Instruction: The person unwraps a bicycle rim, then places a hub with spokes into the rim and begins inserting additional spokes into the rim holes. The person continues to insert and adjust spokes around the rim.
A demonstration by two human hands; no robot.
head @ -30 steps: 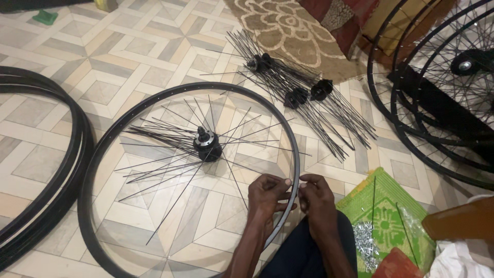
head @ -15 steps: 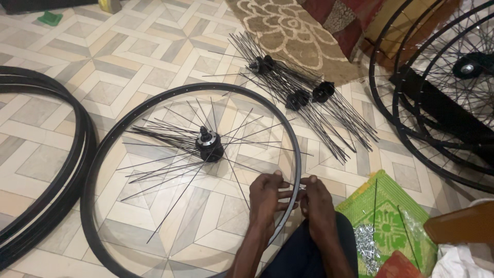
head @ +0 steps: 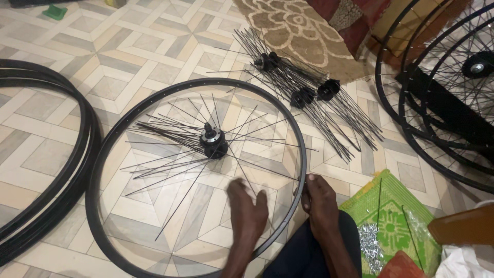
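While most spokes (head: 170,154) are still lying loose off the hub (head: 212,142) at frame center, right hand (head: 320,198) is pinching one at the rim (head: 296,149); left hand (head: 248,210) is hovering open inside it, empty.

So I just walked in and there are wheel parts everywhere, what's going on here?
A person sits on the tiled floor at a black bicycle rim lying flat, its hub in the middle with loose spokes fanning out. The right hand grips the rim's near edge where a spoke meets it; the left hand hovers inside the rim. More spoked hubs lie beyond, and finished wheels stand on the right.
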